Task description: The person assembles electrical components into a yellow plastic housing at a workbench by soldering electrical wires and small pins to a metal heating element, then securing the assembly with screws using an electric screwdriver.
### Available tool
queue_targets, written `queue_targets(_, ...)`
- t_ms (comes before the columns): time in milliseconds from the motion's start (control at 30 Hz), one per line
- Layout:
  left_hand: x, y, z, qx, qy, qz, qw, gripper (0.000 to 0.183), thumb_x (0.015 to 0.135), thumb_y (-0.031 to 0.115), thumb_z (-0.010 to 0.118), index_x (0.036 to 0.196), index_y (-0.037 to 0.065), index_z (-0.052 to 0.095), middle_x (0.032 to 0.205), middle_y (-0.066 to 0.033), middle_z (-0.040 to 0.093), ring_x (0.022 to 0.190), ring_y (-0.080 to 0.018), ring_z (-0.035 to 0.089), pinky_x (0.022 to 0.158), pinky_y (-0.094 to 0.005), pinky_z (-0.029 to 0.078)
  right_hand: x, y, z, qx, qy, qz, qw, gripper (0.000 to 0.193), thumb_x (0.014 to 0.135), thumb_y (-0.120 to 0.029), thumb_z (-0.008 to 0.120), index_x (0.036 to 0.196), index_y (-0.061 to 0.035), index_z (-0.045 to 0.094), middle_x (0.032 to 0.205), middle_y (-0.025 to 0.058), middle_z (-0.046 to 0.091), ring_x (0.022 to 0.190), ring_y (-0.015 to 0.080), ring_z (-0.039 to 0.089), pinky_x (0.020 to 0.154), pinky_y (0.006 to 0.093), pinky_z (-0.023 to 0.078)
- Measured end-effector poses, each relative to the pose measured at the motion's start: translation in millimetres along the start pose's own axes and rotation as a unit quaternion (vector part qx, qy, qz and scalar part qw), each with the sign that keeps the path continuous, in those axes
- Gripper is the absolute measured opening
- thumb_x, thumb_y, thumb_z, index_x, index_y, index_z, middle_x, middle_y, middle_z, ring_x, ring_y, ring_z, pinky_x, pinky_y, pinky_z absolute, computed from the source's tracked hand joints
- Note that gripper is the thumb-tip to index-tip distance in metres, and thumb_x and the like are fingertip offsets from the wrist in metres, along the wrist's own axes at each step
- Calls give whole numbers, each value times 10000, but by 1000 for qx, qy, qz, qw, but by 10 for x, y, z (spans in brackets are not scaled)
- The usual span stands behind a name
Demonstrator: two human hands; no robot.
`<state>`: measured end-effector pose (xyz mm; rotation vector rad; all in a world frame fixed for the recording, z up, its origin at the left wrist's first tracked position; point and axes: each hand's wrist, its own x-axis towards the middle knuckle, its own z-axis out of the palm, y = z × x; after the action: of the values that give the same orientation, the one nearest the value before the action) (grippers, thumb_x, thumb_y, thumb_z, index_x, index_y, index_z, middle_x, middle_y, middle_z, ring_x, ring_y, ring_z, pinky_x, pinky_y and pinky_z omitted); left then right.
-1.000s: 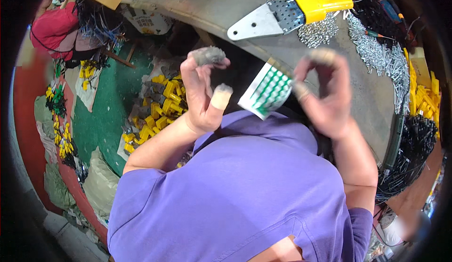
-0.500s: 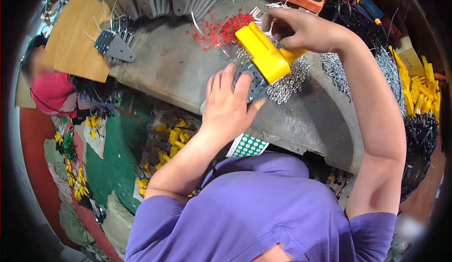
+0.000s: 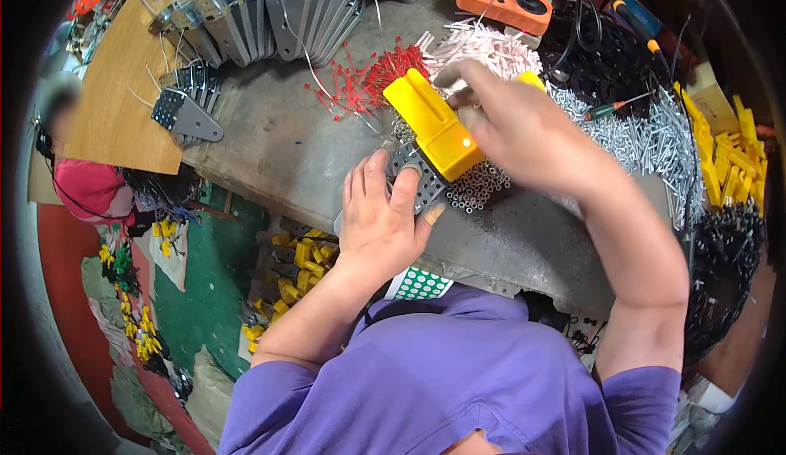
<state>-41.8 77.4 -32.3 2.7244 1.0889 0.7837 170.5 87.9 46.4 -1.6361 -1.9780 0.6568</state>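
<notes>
On the bench (image 3: 516,246) near its front edge, the left hand (image 3: 381,230), grip spread, pressed a perforated plate (image 3: 428,187); beside a yellow housing (image 3: 438,132), the right hand (image 3: 517,123) blurred, grip unreadable.

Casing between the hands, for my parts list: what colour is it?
The casing is yellow, seen best in the head view.

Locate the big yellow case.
In the head view, the big yellow case is above and right of centre, between the left hand and right hand, beside metal nuts.
</notes>
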Motion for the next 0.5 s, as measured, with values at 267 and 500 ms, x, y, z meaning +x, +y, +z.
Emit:
queue_targets(267, -51, -37, 0, -11, 9, 6, 1000, 609, 738, 250, 751, 1195, 46, 403, 1242, -288, 404, 1085, -468, 452, 925, -548, 369, 187, 381, -751, -324, 406, -127, 845, 299, 818, -159, 673, 1098, -62, 636, 1174, 131, 595, 1111, 284, 550, 969, 363, 406)
queue_targets(500, -83, 34, 23, -34, 33, -17, 999, 559, 735, 271, 755, 1173, 63, 477, 1283, -261, 423, 1158, -432, 439, 958, -511, 384, 522, 1141, -1132, 488, 193, 66, 849, 240, 956, -154, 527, 1105, 17, 605, 995, 111, 683, 893, 200, 650, 849, 295, 512)
